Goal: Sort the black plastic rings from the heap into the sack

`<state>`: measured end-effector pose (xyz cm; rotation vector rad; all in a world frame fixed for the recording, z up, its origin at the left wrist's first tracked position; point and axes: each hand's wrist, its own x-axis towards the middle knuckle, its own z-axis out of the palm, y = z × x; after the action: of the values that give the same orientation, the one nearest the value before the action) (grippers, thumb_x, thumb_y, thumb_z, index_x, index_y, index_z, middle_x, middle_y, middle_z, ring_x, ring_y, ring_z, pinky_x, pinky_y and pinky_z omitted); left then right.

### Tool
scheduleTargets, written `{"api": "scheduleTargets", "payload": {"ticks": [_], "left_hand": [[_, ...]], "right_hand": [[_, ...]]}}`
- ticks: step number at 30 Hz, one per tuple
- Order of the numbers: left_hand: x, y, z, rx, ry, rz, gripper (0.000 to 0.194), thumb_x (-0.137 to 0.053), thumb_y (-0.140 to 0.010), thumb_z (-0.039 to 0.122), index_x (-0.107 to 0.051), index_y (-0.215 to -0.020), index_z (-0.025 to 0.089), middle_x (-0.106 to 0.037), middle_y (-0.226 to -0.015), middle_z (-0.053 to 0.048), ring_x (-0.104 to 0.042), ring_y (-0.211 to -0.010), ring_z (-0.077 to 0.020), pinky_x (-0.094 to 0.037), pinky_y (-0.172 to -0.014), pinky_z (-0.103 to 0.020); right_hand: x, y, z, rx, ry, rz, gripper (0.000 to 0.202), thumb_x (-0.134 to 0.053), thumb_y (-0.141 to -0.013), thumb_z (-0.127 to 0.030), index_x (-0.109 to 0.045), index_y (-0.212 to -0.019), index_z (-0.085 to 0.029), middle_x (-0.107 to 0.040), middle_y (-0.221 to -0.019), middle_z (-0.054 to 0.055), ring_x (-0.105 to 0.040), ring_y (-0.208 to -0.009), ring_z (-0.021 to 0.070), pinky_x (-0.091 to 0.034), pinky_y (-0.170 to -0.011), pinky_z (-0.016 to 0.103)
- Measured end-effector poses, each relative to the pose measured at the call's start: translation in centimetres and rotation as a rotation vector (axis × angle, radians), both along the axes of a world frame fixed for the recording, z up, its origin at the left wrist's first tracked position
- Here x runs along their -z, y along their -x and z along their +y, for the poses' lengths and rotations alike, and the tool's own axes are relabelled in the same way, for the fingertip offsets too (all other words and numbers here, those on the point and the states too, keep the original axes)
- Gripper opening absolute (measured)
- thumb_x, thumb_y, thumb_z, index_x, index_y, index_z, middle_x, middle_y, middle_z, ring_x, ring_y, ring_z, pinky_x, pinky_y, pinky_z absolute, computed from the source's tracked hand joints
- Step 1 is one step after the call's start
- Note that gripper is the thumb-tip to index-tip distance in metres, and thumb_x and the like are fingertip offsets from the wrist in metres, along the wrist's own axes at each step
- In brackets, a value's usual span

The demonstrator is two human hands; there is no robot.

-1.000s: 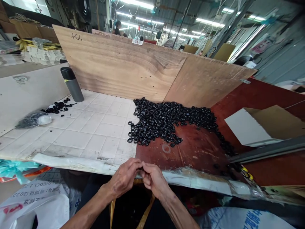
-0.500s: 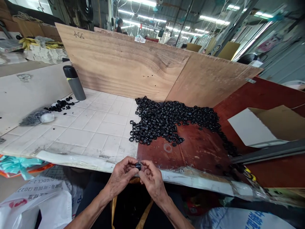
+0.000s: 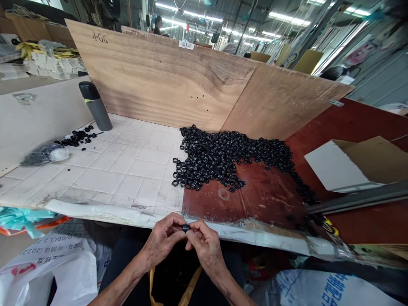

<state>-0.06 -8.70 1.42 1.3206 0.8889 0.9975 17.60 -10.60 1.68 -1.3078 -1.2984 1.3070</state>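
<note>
A small black plastic ring is pinched between the fingertips of both hands, just beyond the table's front edge. My left hand grips it from the left with thumb and fingers curled together. From the other side my right hand closes on it the same way, and its fingers partly hide the ring. Beyond the hands, a wide heap of similar black rings lies across the white-tiled surface and the red board. Below the hands, an open bag with a tan rim sits at my lap; its dark inside is hard to make out.
A grey bottle stands at the back left, near loose black pieces and a filled plastic bag. Plywood walls the back. An open carton and a grey metal bar are at the right.
The view has shifted slightly, with the table appearing a little higher. Both hands still pinch the ring, which now shows at a slightly different angle and lower in the picture.
</note>
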Motion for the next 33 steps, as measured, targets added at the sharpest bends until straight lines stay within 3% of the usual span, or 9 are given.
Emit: {"api": "scheduleTargets", "payload": {"ticks": [5,9,11,13,15,17,22,27,33], "left_hand": [[1.7,0.8,-1.3,-0.001,-0.427,0.277,0.029,-0.055,-0.095,0.012,-0.064,-0.119,0.027,-0.069,-0.114,-0.007,-0.068,-0.105,-0.0208,-0.056,-0.093,-0.034],[0.7,1.9,-2.1,0.102,-0.538,0.386,0.034,-0.050,-0.096,0.010,-0.060,-0.123,0.026,-0.069,-0.115,-0.009,-0.069,-0.106,-0.0213,-0.057,-0.091,-0.033],[-0.6,2.6,-1.3,0.198,-0.481,0.458,0.023,-0.054,-0.095,0.014,-0.063,-0.114,0.025,-0.071,-0.104,-0.006,-0.070,-0.093,-0.0195,-0.057,-0.083,-0.030],[-1.6,3.1,0.7,0.173,-0.400,0.548,0.004,-0.063,-0.093,0.024,-0.065,-0.096,0.023,-0.068,-0.084,-0.001,-0.066,-0.073,-0.0163,-0.054,-0.067,-0.026],[-1.8,3.0,3.9,-0.111,-0.399,0.624,0.012,-0.063,-0.093,0.030,-0.063,-0.086,0.021,-0.062,-0.075,0.001,-0.062,-0.065,-0.0154,-0.050,-0.062,-0.026],[-1.3,2.4,7.3,-0.387,-0.437,0.688,0.013,-0.067,-0.089,0.030,-0.064,-0.095,0.019,-0.062,-0.083,-0.001,-0.061,-0.064,-0.0160,-0.052,-0.066,-0.030],[0.7,0.5,12.5,-0.428,-0.462,0.903,0.026,-0.071,-0.082,0.019,-0.064,-0.107,0.019,-0.065,-0.105,-0.007,-0.068,-0.084,-0.0239,-0.054,-0.077,-0.036],[1.5,0.2,11.8,-0.374,-0.501,0.799,0.019,-0.067,-0.082,0.013,-0.065,-0.099,0.021,-0.067,-0.093,-0.004,-0.067,-0.084,-0.0216,-0.054,-0.083,-0.036],[1.6,-1.0,9.8,-0.298,-0.183,0.237,0.021,-0.066,-0.085,0.021,-0.066,-0.105,0.018,-0.072,-0.095,-0.004,-0.069,-0.084,-0.0174,-0.056,-0.079,-0.031]], "right_hand": [[-0.3,1.4,-0.9,0.102,0.358,0.376,0.031,-0.077,-0.075,-0.045,-0.062,-0.077,-0.018,-0.055,-0.053,-0.006,-0.045,-0.042,0.0090,-0.043,-0.049,0.024],[-0.4,0.8,-1.5,0.027,0.510,0.374,0.034,-0.077,-0.072,-0.047,-0.059,-0.071,-0.018,-0.055,-0.059,-0.005,-0.043,-0.040,0.0078,-0.040,-0.042,0.023],[-0.5,-0.3,-0.5,-0.088,0.426,0.136,0.030,-0.071,-0.079,-0.047,-0.061,-0.072,-0.019,-0.055,-0.056,-0.004,-0.045,-0.039,0.0097,-0.038,-0.040,0.023],[-0.6,-1.5,1.7,-0.085,0.146,-0.201,0.024,-0.068,-0.083,-0.042,-0.064,-0.075,-0.020,-0.057,-0.056,-0.003,-0.051,-0.044,0.0131,-0.040,-0.043,0.024],[-0.4,-2.4,4.8,0.120,-0.238,-0.479,0.014,-0.066,-0.084,-0.034,-0.066,-0.081,-0.020,-0.064,-0.072,0.002,-0.061,-0.063,0.0180,-0.049,-0.060,0.028],[0.1,-2.6,8.0,0.229,-0.446,-0.659,0.011,-0.063,-0.085,-0.027,-0.065,-0.091,-0.019,-0.066,-0.091,0.008,-0.064,-0.078,0.0220,-0.052,-0.071,0.033],[1.7,-1.7,12.2,0.204,-0.448,-0.986,0.018,-0.060,-0.091,-0.020,-0.064,-0.108,-0.018,-0.063,-0.108,0.012,-0.065,-0.081,0.0240,-0.049,-0.067,0.032],[2.6,-1.7,11.9,0.201,-0.480,-0.858,0.014,-0.059,-0.092,-0.018,-0.067,-0.104,-0.018,-0.067,-0.104,0.010,-0.066,-0.085,0.0230,-0.050,-0.075,0.032],[2.1,-2.4,12.0,0.145,-0.434,-0.307,0.016,-0.066,-0.088,-0.029,-0.071,-0.101,-0.020,-0.071,-0.094,0.004,-0.065,-0.077,0.0179,-0.053,-0.072,0.029]]}}
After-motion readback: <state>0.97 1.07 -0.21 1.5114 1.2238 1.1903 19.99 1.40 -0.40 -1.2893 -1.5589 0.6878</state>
